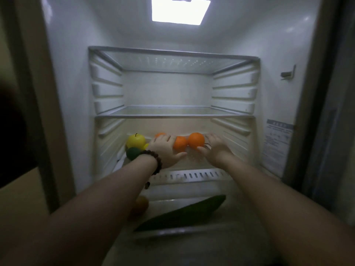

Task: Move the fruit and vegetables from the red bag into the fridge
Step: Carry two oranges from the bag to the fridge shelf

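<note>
Both my arms reach into the open fridge, onto its lower glass shelf [192,160]. My left hand [165,150] lies with relaxed fingers against an orange [180,144]; a second orange [159,134] peeks out behind its fingers. My right hand [215,148] cups a larger orange [196,140] from the right, thumb under it. A yellow apple [135,141] and a dark green fruit [133,153] sit at the shelf's left. Below, in the drawer, lie a long green cucumber [184,214] and a brownish round fruit [141,205]. The red bag is out of view.
Two upper glass shelves [172,112] stand bare. A vented white strip [192,176] fronts the lower shelf. The fridge light [179,10] glows at the top. A label [276,139] is stuck on the right inner wall. The door frame edges both sides.
</note>
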Demonstrator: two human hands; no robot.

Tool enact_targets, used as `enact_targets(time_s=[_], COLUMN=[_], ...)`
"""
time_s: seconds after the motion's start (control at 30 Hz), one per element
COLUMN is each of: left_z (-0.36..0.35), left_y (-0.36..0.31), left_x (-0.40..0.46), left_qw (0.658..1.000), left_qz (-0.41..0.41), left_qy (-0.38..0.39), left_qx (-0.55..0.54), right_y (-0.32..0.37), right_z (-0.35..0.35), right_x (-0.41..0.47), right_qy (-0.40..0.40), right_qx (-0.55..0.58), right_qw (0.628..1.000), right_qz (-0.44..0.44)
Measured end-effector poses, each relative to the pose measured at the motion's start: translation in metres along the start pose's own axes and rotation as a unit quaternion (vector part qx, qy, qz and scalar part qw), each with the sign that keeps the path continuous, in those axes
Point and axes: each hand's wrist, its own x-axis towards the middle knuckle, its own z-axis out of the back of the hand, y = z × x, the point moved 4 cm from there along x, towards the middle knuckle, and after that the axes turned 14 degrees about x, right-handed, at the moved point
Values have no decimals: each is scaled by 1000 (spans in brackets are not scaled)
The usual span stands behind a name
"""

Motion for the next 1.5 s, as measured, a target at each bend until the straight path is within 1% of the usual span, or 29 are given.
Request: enact_targets(time_s=[0.1,0.17,0.23,0.3,0.43,0.6,0.73,0.83,0.97,1.1,1.23,1.4,1.5], left_z=[22,32,41,52,66,95,118,134,155,177,200,244,281], left_y=[-13,-20,-28,-37,-56,-85,-120,-158,-221,-295,-378,-478,-531], left_x=[-40,-69,-102,-135,-193,-252,-286,-304,-334,-380,-451,-568,-646], left_qw=[999,997,998,999,997,994,987,979,967,942,910,861,823], left_qz=[0,-9,-20,-28,-44,-78,-108,-146,-200,-261,-316,-390,-441], left_qy=[-15,3,14,5,30,19,13,12,1,-7,-33,-53,-65], left_qx=[-45,-74,-51,-35,-52,-70,-115,-141,-157,-212,-267,-322,-352], right_y=[12,18,27,36,46,50,42,32,7,-17,-31,-48,-49], right_z=[12,20,27,35,45,61,84,114,166,223,273,330,359], right_x=[-52,-88,-124,-161,-227,-296,-346,-387,-453,-539,-647,-817,-926], right_qy=[-7,-1,2,3,11,-2,-12,-41,-69,-85,-115,-162,-195], right_qx=[8,-3,-14,-24,-28,-31,-68,-106,-176,-245,-263,-259,-265], right_qw=[1000,1000,1000,1000,1000,999,998,993,982,963,948,918,885], right_qz=[-1,-2,14,19,3,17,15,21,-13,-75,-139,-252,-328])
